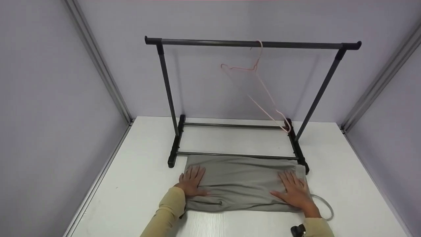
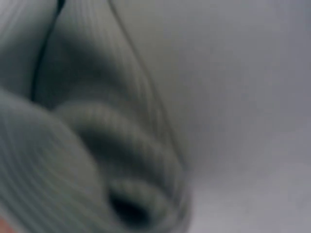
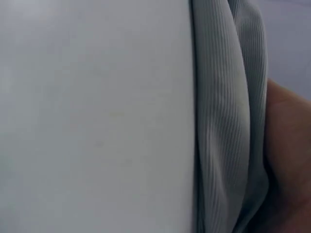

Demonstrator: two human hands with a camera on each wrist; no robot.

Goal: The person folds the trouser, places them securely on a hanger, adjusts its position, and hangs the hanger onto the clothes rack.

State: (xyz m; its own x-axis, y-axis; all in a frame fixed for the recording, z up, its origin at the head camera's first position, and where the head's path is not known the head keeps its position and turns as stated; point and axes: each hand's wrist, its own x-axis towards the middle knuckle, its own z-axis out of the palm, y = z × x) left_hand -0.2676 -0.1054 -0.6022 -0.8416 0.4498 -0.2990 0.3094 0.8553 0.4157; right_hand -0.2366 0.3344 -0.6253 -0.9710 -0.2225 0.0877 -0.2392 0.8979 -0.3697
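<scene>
A grey ribbed cloth (image 1: 243, 181), folded into a wide rectangle with wrinkles along its near half, lies on the white table. My left hand (image 1: 192, 182) rests on its left end with the fingers spread and straight. Flat on the right end is my right hand (image 1: 292, 191), thumb pointing inward. In the left wrist view, rolled folds of the cloth (image 2: 131, 145) curl at its edge, with only a sliver of skin at the corner. The right wrist view shows layered folds of the cloth (image 3: 223, 126) beside part of the right hand (image 3: 289, 155).
A black clothes rack (image 1: 236, 43) stands behind the cloth, its front lower bar (image 1: 236, 155) along the cloth's far edge. One pink hanger (image 1: 266, 89) hangs from the top bar. A grey cord loop (image 1: 330, 209) lies right of the cloth. Pale walls enclose the table (image 1: 141, 158).
</scene>
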